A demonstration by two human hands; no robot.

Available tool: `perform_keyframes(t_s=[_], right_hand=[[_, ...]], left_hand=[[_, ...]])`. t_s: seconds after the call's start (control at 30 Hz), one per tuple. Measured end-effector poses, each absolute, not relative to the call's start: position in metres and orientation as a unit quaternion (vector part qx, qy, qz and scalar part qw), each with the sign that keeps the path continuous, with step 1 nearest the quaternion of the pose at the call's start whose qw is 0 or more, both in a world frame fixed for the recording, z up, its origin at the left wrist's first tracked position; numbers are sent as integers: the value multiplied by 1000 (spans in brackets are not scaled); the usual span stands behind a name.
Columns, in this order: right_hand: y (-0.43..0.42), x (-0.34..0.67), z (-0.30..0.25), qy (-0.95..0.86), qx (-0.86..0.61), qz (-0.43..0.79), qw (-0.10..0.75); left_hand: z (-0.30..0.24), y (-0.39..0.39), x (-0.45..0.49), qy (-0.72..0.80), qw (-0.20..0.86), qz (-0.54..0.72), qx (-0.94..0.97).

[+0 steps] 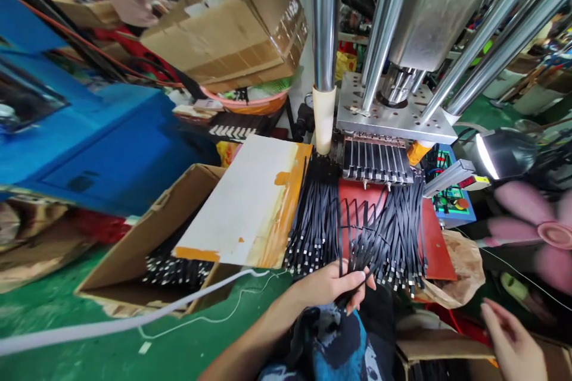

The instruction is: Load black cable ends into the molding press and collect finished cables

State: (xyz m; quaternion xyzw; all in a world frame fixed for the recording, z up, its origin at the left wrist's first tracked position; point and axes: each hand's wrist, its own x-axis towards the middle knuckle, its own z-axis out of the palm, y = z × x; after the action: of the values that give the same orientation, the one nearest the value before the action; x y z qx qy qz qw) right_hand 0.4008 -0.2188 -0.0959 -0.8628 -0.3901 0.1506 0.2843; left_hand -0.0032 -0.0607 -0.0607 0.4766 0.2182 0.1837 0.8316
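Observation:
My left hand point(333, 286) is closed around a bunch of thin black cables with metal ends point(357, 250) at the front edge of a red work plate point(435, 238). More of these black cables point(315, 214) lie fanned over the plate, running up to a ribbed metal mould point(375, 161) under a press. My right hand point(513, 339) hovers low at the right with its fingers apart and nothing in it, over a cardboard box edge point(429, 342).
Chrome press columns point(325, 18) rise above the mould. A white and orange board point(250, 202) rests on an open cardboard box of cables point(147, 262). A blue machine point(89, 143) stands left, a pink fan point(540, 232) and a lamp point(500, 152) right. Green floor below.

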Motion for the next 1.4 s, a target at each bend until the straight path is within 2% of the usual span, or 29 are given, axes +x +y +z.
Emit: perform_keyframes(t_s=[0.07,0.1,0.23,0.33,0.43,0.53,0.63,0.77,0.93,1.07,1.13,1.2,1.3,1.4], right_hand=[[-227,351,-99,-287,-793,358,402],[-219,322,-97,-254,-742,447,429],[-144,213,-80,-204,-501,705,458],[-88,163,-69,-162,-432,772,438],[-48,132,-56,-199,-432,791,385],[-5,104,-39,-323,-416,777,345],[47,65,-29,-442,-381,747,318],[117,2,-35,-509,-370,720,293],[158,-16,-39,-573,-438,631,285],[89,66,-32,-611,-478,572,267],[21,118,-38,-648,-494,551,180],[-51,154,-54,-633,-529,557,98],[-127,164,-85,-529,-590,597,123],[-150,141,-109,-446,-617,623,182]], left_hand=[[-55,-59,-11,201,824,164,505],[-51,-57,-15,188,817,149,524],[-35,-50,-44,146,782,63,602],[-30,-47,-75,154,763,32,626],[-31,-47,-109,236,748,76,616],[-32,-45,-140,346,710,179,587],[-37,-36,-167,443,616,298,579],[-59,-12,-188,548,500,418,524],[-95,1,-191,656,364,483,451],[-96,-23,-184,673,287,483,480],[-87,-39,-178,671,243,472,518],[-76,-54,-170,655,249,460,545],[-57,-74,-151,606,329,457,562],[-40,-92,-134,581,383,427,578]])
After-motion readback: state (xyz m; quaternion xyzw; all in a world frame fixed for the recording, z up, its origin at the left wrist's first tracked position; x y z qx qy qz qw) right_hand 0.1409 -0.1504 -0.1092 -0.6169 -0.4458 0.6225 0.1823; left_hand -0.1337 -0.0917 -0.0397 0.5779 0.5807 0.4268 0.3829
